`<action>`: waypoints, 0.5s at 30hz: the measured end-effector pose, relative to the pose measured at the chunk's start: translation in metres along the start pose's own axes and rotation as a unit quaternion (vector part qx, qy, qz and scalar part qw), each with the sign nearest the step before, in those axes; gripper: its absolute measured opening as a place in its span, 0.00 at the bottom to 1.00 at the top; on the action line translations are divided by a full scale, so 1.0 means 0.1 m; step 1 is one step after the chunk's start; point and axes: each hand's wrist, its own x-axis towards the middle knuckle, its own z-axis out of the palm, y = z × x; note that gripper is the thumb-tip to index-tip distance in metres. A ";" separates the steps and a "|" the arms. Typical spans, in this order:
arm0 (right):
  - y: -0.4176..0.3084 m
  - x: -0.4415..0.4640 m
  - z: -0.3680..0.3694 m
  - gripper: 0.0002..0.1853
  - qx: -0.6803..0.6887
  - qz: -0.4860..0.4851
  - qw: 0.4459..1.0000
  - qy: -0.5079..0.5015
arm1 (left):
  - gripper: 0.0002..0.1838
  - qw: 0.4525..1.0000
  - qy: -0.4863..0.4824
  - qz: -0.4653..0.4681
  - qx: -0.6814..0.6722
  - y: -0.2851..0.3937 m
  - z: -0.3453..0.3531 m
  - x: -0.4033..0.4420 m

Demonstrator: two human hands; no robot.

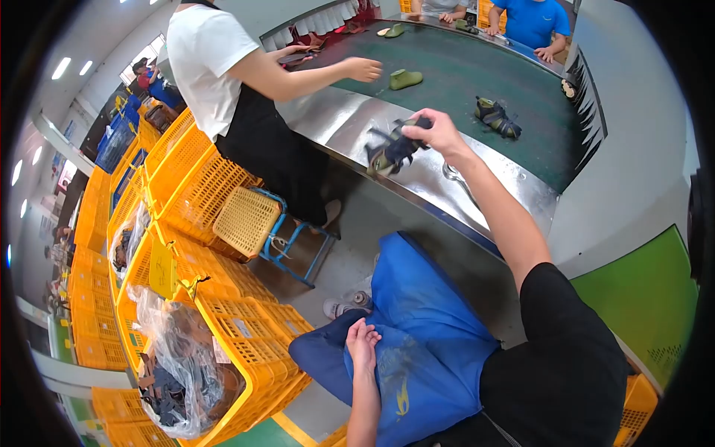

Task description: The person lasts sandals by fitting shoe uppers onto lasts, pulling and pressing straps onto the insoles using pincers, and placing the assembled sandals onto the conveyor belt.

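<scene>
My right hand (436, 132) is closed around a dark strappy sandal upper (393, 155) with olive-green parts, held above the metal edge of the conveyor. The piece hangs tilted and slightly blurred; whether a last sits inside it I cannot tell. A similar black-strapped piece on an olive-green last (497, 118) lies on the green belt (447, 71), beyond my right hand. Farther left on the belt stands a bare olive-green shoe last (405, 79). Palm up over my blue apron (424, 328), my left hand (363, 343) has loosely curled fingers and nothing visible in it.
A person in a white shirt (216, 59) stands at the belt on the left, one arm reaching over it. Two more people are across the belt. Stacked yellow crates (253, 350) and a stool (249, 223) stand to my left. A metal rim (514, 194) borders the belt.
</scene>
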 end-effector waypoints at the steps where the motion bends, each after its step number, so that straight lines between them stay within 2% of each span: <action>1: -0.12 -0.14 0.12 0.19 0.014 -0.002 0.998 -0.057 | 0.14 1.000 -0.005 0.014 -0.005 0.03 0.03 -0.03; 2: -0.17 -0.26 0.25 0.16 0.016 -0.007 0.993 -0.115 | 0.14 1.000 -0.010 0.027 -0.010 0.05 0.05 -0.06; 4: -0.21 -0.56 0.56 0.18 0.040 -0.010 0.973 -0.228 | 0.14 0.999 -0.024 0.041 -0.022 0.14 0.14 -0.13; 5: -0.31 -0.82 0.76 0.18 0.088 0.051 0.957 -0.272 | 0.14 0.998 -0.034 0.044 -0.032 0.22 0.21 -0.19; 6: -0.30 -1.01 0.93 0.18 0.052 0.034 0.946 -0.317 | 0.15 0.996 -0.058 0.050 -0.056 0.32 0.30 -0.26; 7: -0.23 -1.18 1.08 0.17 0.068 0.058 0.921 -0.379 | 0.17 0.992 -0.076 0.057 -0.080 0.40 0.38 -0.33; 8: -0.18 -1.37 1.22 0.17 0.077 0.083 0.890 -0.441 | 0.22 0.982 -0.128 0.049 -0.127 0.40 0.33 -0.32; 9: -0.17 -1.57 1.35 0.16 0.051 0.080 0.873 -0.478 | 0.27 0.986 -0.058 0.055 -0.147 0.60 0.64 -0.46; 10: -0.13 -1.70 1.44 0.17 0.034 0.073 0.853 -0.515 | 0.32 0.984 -0.093 0.073 -0.131 0.83 0.84 -0.62; 11: -0.07 -1.89 1.52 0.17 0.025 0.078 0.827 -0.556 | 0.37 0.985 -0.084 0.013 -0.149 1.02 0.94 -0.74; 12: 0.09 -2.06 1.58 0.17 0.069 0.063 0.816 -0.570 | 0.40 0.981 -0.091 0.013 -0.170 0.97 0.87 -0.70; 13: 0.18 -2.20 1.61 0.17 0.065 0.046 0.815 -0.575 | 0.40 0.969 -0.137 -0.028 -0.203 0.99 0.85 -0.76; 14: -0.01 -2.29 1.57 0.16 0.006 0.208 0.796 -0.568 | 0.41 0.965 -0.180 -0.019 -0.190 0.88 0.79 -0.77; 15: 0.16 -2.38 1.57 0.16 -0.007 0.234 0.803 -0.548 | 0.41 0.956 -0.224 -0.035 -0.187 0.83 0.74 -0.84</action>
